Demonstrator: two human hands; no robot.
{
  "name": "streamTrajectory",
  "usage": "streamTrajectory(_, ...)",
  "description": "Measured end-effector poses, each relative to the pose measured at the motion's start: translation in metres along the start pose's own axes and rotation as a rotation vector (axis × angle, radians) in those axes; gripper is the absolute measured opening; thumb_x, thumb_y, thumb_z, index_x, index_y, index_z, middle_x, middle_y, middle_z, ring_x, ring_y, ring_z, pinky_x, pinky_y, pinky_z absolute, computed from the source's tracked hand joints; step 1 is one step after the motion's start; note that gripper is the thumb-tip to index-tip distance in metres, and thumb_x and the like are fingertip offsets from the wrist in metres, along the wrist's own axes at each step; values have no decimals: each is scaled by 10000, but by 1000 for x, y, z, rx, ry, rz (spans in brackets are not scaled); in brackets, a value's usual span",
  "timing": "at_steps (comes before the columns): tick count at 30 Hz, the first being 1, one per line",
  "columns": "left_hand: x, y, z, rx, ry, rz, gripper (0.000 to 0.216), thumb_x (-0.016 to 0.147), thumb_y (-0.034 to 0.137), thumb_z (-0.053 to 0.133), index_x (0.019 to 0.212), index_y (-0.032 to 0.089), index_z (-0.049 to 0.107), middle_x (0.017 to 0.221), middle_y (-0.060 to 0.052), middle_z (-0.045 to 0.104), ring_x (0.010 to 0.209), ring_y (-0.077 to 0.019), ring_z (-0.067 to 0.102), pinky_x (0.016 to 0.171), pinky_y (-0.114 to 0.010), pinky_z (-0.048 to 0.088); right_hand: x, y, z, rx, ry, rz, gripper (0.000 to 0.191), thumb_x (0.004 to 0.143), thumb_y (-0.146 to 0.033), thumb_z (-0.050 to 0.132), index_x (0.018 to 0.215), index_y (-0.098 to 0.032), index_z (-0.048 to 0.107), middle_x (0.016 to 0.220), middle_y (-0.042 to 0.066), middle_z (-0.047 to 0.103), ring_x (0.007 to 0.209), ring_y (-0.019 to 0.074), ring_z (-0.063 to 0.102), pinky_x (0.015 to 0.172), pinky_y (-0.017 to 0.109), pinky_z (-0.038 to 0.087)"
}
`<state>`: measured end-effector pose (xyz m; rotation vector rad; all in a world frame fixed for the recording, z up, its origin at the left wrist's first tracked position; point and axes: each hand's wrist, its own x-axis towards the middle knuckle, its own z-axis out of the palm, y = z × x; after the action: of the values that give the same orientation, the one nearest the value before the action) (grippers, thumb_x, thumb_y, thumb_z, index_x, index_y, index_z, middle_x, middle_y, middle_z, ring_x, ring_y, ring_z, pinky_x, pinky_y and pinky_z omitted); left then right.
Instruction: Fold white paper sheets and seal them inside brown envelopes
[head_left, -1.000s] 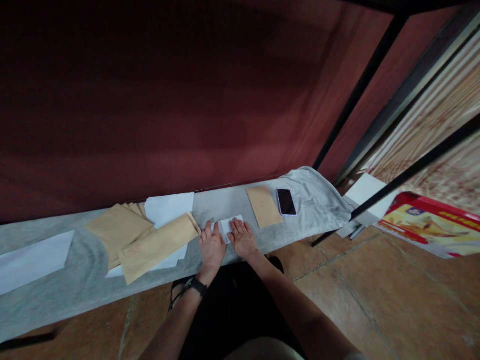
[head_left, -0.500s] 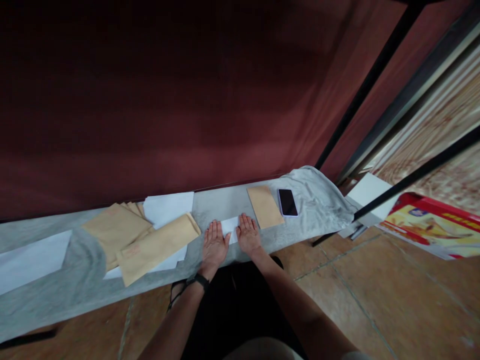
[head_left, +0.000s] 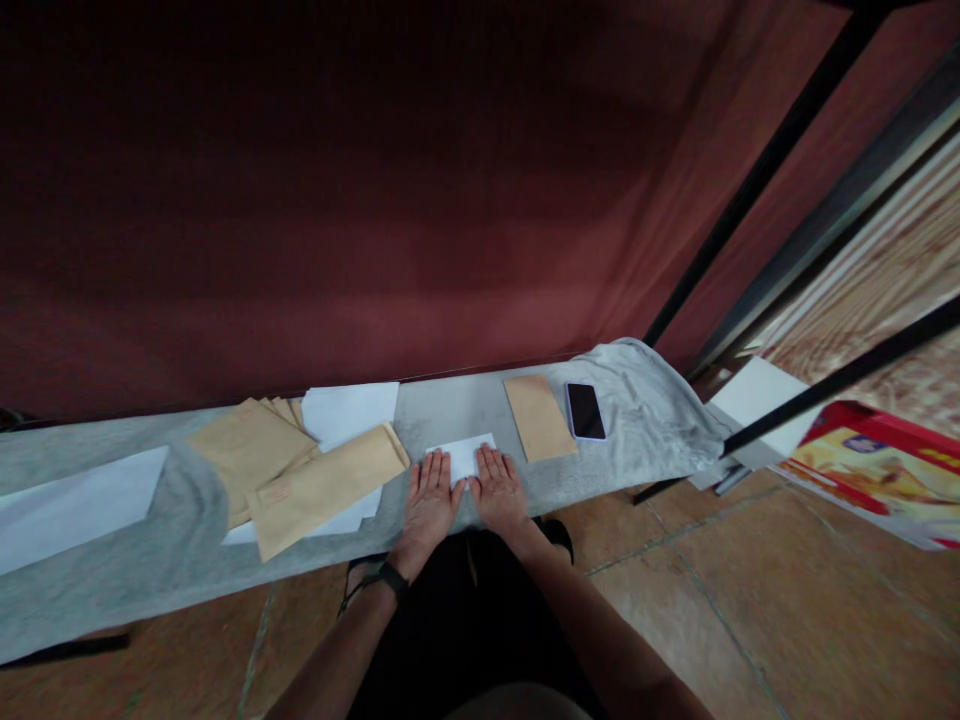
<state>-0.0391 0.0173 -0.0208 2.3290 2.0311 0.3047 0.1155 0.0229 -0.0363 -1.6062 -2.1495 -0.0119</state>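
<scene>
A narrow table (head_left: 450, 405) draped in grey cloth (head_left: 645, 410) runs along a dark red wall (head_left: 360, 240), its upper part lost in shadow. Below lies a brown tiled floor (head_left: 757, 545), dimly lit; black bars (head_left: 773, 160) slant at right.

white paper (head_left: 464, 460) partly beneath hands (head_left: 430, 510)

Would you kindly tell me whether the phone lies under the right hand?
No, the phone lies uncovered on the gray cloth, while the right hand rests on the small white paper.

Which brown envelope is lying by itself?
The brown envelope beside the phone, near the right hand. The other brown envelopes overlap in a heap left of the left hand.
</scene>
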Motion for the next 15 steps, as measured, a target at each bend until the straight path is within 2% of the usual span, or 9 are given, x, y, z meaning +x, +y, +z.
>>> streamTrajectory(3, -9, -16, -15, 65, 60, -22, 675, 984, 514, 402, 1556, 159, 358, 1638, -149, 310, 1550, -330, 162, 1242, -580, 36, -1, 2, 2, -3, 42, -15, 528, 1027, -321, 420, 1504, -97, 449, 1537, 149, 477, 1419, 265, 453, 1203, 439, 290)
streamTrajectory(6, -5, -54, -36, 97, 82, -133, 857, 888, 588, 566, 1591, 197, 271, 1683, -170, 149, 1554, -384, 89, 1216, -634, -12, -2, 3, -1, 21, 18, -15, 529, 1017, -302, 432, 1509, -107, 444, 1548, 151, 463, 1424, 270, 444, 1207, 450, 278)
streamTrajectory(8, 3, -89, -52, 100, 27, -181, 1006, 814, 617, 652, 1606, 184, 207, 1689, -190, 79, 1552, -407, 60, 1208, -640, -22, 1, 2, -5, 57, -21, 21, 524, 996, -284, 462, 1485, -95, 477, 1549, 163, 459, 1435, 295, 424, 1213, 484, 261)
streamTrajectory(11, 15, -136, -70, 100, -114, -231, 1172, 704, 700, 712, 1616, 220, 154, 1691, -191, 58, 1549, -424, 36, 1197, -652, -5, 20, -10, -12, 197, -77, 100, 505, 942, -230, 507, 1421, -76, 550, 1545, 179, 462, 1448, 317, 395, 1218, 499, 262)
streamTrajectory(13, 20, -156, -79, 95, -198, -240, 1219, 667, 718, 722, 1617, 236, 130, 1691, -197, 53, 1550, -423, 26, 1191, -660, 9, 42, -28, -13, 404, -136, 140, 490, 917, -198, 499, 1392, -114, 583, 1478, 148, 552, 1392, 263, 470, 1188, 411, 340)
streamTrajectory(15, 21, -167, -83, 89, -251, -233, 1228, 658, 722, 711, 1617, 237, 119, 1691, -200, 49, 1550, -423, 15, 1184, -667, 16, 68, -53, -10, 691, -233, 187, 469, 897, -184, 491, 1348, -181, 622, 1362, 99, 651, 1246, 209, 595, 1107, 341, 434)
